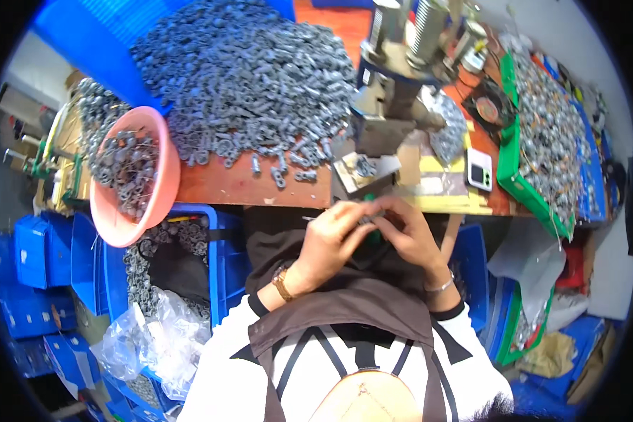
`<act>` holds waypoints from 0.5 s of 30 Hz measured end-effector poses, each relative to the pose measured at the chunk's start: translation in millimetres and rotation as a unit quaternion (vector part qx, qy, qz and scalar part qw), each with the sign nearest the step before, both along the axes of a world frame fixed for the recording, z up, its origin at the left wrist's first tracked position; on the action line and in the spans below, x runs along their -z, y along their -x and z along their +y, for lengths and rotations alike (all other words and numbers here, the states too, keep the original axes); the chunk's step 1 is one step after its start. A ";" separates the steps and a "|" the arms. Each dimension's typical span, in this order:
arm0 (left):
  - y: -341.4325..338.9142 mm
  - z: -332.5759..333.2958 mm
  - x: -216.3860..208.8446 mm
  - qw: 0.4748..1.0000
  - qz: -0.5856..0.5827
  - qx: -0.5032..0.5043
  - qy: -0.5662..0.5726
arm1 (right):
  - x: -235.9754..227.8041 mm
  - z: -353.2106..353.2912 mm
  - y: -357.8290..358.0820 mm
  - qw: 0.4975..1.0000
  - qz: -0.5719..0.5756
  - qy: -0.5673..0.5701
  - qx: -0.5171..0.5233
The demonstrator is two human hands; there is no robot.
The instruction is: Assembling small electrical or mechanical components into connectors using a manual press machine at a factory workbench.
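Note:
My left hand (334, 228) and my right hand (406, 228) meet just off the front edge of the workbench, above my lap. Their fingers pinch together around a small grey part (365, 220), mostly covered by the fingertips. Something green (373, 235) shows below and between the hands. Right beyond them stands a bench press (387, 130) with thick springs at its top. A few grey parts (365, 166) sit at its base. A big heap of small grey cast parts (246, 84) covers the bench to the left of the press.
A pink basin (169, 179) of wired grey parts overhangs the bench's left front. Blue crates (221, 264) with parts and clear plastic bags (169, 337) stand below. On the right are a white handheld device (479, 169), a small fan (487, 109) and a green tray (534, 200) full of parts.

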State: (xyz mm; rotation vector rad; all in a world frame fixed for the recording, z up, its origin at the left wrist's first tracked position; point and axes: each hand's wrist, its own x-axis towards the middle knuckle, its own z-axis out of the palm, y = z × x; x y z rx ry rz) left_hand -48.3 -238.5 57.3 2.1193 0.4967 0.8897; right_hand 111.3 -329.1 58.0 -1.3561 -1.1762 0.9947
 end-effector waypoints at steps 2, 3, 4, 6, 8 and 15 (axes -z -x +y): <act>-2.7 -0.9 2.0 0.998 -0.019 -0.020 0.051 | 1.2 1.9 -0.9 1.000 -0.019 -0.015 0.012; -2.8 -1.6 -2.4 0.997 -0.007 -0.031 0.065 | 0.6 2.6 -0.6 1.000 -0.004 0.003 0.015; -5.8 -0.4 1.0 0.996 -0.003 -0.044 0.073 | 6.0 7.4 1.7 0.999 0.015 -0.024 0.040; -10.6 1.8 7.3 0.995 0.028 -0.090 0.026 | 15.2 14.7 1.5 0.996 0.027 -0.042 0.079; -17.6 8.8 16.7 0.992 0.049 -0.114 -0.008 | 18.1 21.7 -0.7 0.990 -0.058 -0.014 0.125; -34.6 35.0 30.4 0.987 0.064 -0.144 -0.011 | 31.8 44.1 -1.2 0.922 -0.328 -0.025 0.207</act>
